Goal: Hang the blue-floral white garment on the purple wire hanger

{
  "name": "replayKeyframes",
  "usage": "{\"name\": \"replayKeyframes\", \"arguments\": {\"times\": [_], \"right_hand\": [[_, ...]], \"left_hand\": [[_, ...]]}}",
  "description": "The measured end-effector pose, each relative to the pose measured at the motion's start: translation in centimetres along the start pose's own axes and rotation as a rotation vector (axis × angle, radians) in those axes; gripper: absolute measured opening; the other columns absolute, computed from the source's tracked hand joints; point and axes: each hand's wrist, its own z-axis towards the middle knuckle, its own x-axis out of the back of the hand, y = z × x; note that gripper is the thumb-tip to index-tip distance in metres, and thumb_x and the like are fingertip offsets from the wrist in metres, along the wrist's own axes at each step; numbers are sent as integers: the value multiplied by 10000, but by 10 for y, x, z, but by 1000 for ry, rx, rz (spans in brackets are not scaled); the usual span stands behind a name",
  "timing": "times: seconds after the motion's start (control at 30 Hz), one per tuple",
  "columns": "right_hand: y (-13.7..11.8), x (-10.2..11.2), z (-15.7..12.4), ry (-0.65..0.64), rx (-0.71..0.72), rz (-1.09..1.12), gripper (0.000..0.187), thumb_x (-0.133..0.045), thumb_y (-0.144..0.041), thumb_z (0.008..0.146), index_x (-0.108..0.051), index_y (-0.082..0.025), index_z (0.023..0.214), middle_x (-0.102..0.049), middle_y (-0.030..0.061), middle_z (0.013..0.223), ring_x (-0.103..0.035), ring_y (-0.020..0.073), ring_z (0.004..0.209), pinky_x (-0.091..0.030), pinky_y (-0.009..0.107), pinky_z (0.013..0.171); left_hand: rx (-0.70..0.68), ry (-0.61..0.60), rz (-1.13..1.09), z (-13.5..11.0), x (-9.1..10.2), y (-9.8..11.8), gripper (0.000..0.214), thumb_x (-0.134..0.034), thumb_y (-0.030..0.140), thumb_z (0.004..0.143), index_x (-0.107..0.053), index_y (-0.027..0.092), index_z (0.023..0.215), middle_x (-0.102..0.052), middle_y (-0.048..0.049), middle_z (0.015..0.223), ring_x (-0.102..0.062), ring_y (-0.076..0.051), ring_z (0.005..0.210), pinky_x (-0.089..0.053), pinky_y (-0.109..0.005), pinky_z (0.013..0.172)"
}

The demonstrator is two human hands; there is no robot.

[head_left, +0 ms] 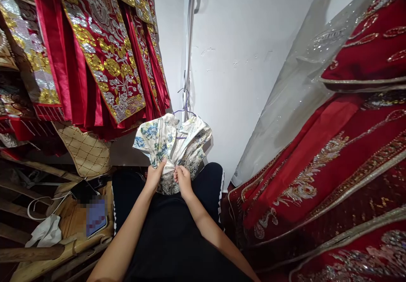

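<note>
A short-sleeved floral shirt [155, 140], cream with blue flowers and green leaves, hangs on a thin purple hanger [187, 111] in front of me. Its collar lies open at the top, and its lower part rests in my lap. My left hand [156, 173] grips the left front of the shirt, thumb on top. Close beside it, my right hand [183, 178] is closed with the fingertips pinching the fabric at the front opening. Whether a button sits between the right fingertips is too small to tell.
Red embroidered garments [117, 62] hang at the left. More red beaded garments [294, 180] and a sheer glittery white cloth [285, 91] fill the right side. On a bamboo seat [71, 214] lie a phone [96, 218], a black device [84, 192], a white cable and a crumpled tissue [47, 231].
</note>
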Motion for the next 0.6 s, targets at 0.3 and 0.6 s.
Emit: {"name": "replayKeyframes", "arguments": {"times": [0.3, 0.6], "right_hand": [[21, 8, -2, 97, -22, 28, 414, -582, -597, 809, -486, -211, 693, -450, -64, 522, -342, 84, 425, -261, 232, 434], [22, 10, -2, 147, 125, -72, 289, -527, -485, 863, -532, -212, 771, -477, -45, 595, -400, 111, 509, -339, 233, 488]], "left_hand": [[-372, 318, 559, 5, 16, -27, 577, -689, 393, 798, -464, 191, 1289, -504, -134, 1239, -536, -284, 1120, -431, -489, 1010], [-392, -328, 506, -12, -18, -33, 237, -564, 277, 892, -570, 221, 1123, -628, -81, 1089, -608, -231, 1006, -477, -398, 912]]}}
